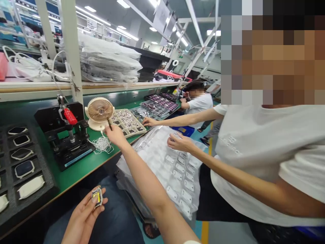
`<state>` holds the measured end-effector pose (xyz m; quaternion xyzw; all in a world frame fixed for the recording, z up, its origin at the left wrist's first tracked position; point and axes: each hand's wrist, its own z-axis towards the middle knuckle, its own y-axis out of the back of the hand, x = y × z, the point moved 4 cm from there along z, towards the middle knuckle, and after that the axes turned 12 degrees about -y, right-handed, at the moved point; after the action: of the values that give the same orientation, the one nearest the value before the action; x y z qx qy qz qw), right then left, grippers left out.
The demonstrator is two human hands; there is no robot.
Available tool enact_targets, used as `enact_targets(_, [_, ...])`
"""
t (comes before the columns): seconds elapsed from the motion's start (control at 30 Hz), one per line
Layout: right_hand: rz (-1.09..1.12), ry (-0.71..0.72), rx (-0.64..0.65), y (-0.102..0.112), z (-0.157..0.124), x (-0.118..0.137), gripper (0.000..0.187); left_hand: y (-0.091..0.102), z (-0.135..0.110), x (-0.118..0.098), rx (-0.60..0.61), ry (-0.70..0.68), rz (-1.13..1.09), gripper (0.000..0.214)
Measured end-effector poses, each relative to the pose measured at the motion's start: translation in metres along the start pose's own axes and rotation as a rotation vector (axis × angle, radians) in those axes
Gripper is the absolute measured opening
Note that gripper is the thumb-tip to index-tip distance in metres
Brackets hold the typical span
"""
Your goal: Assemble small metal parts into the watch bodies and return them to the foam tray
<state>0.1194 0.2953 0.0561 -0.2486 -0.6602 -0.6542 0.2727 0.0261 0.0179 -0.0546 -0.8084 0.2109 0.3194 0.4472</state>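
Metal-framed electronic module (97, 197) looks light, stiff and fragile; you're pinching its edges with your left hand (82, 217), while your right hand (115, 135) is gripping a thin dark tool (109, 123).

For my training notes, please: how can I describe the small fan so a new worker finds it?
On the green workbench, find the black press with a red handle. Just right of it stands a small desk fan with a round tan grille on a cream base; unlike the press and the beige compartment tray beside it, it is round.

Green workbench (83, 173) holds hand press (66, 135), fan (99, 113), trays (128, 123).
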Motion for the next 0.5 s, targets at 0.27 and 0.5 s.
enact_targets(0.27, [-0.150, 0.130, 0.075, 0.012, 0.022, 0.026, 0.027, 0.009, 0.001, 0.011, 0.072, 0.036, 0.023, 0.059])
enact_targets(0.5, [-0.455, 0.053, 0.099, 0.074, 0.051, -0.028, 0.031, 0.036, 0.002, 0.024, 0.011, 0.050, -0.013, 0.056])
